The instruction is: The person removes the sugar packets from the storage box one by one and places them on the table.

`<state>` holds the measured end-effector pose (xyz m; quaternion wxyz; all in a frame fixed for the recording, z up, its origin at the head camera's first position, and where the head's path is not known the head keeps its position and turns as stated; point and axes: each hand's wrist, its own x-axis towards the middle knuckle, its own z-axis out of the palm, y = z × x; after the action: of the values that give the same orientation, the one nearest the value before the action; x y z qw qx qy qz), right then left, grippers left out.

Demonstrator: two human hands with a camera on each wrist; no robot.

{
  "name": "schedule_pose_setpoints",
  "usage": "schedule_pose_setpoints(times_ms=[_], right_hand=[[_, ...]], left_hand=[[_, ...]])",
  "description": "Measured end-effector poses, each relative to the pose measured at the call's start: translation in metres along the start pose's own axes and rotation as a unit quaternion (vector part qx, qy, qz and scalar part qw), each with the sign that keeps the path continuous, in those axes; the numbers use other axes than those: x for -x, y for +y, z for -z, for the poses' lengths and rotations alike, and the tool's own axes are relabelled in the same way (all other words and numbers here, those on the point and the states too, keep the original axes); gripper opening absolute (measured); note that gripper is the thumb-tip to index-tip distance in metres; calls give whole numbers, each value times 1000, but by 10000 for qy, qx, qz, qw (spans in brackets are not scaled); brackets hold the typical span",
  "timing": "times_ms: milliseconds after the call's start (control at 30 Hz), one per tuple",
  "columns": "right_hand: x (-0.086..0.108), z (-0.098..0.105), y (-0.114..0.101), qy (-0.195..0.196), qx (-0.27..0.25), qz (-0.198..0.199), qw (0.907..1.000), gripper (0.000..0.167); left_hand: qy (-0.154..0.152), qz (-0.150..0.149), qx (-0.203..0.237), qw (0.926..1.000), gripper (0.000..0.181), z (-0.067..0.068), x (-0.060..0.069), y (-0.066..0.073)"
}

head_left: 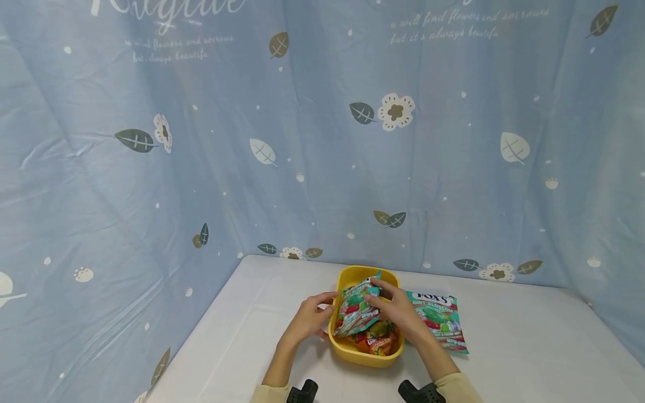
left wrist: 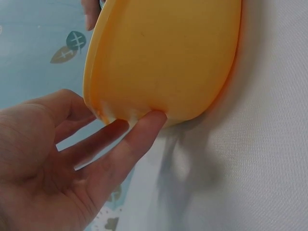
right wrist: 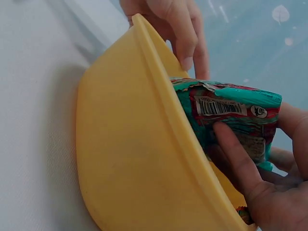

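A yellow plastic basket (head_left: 365, 360) stands on the table in the head view. My left hand (head_left: 308, 318) grips its left side, with fingers at the rim and against the outer wall; the left wrist view shows fingertips (left wrist: 156, 117) touching that wall. My right hand (head_left: 398, 311) holds a green-and-red candy bag (head_left: 356, 313) by its right part, tilted over the basket's opening. In the right wrist view the bag's barcode side (right wrist: 221, 107) faces the camera, partly inside the rim. Beneath it lie orange-red wrapped packets (head_left: 375, 341) in the basket, partly hidden.
A second green candy bag marked FOX'S (head_left: 443, 322) lies flat on the table, right of the basket and partly behind my right forearm. The white table (head_left: 514, 347) meets a blue patterned curtain (head_left: 322, 168) at the back and left.
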<state>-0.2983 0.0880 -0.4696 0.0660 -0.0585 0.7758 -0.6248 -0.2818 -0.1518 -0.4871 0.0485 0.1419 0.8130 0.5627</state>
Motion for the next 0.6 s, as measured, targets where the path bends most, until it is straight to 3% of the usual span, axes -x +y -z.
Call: schedule_pose_setpoints(times_ms=[600], right_hand=[[11, 5, -6, -109, -513, -200, 9984, 63]], left_hand=[[-5, 48, -170, 9998, 43, -1, -1, -3]])
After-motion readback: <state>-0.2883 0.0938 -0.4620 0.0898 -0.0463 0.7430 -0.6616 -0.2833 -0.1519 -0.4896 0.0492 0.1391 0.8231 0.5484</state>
